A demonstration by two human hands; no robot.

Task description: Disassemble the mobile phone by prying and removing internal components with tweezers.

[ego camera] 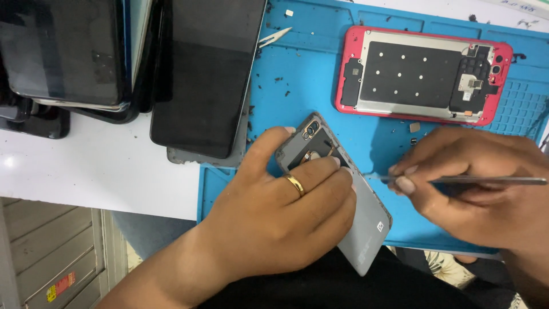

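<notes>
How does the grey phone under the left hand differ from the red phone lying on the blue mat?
The grey phone back cover is held by the left hand, tilted at the mat's near edge; the red-framed opened phone lies flat, untouched, farther away. The grey one shows a mostly plain shell; the red one shows a black inner plate and metal parts. The right hand points thin metal tweezers at the grey one only. Both are over the blue mat.

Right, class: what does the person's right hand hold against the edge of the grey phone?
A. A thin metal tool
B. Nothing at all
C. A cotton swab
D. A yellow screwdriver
A: the right hand pinches a thin metal tool, its tip at the edge of the grey phone, which the left hand steadies over the blue mat.
</notes>
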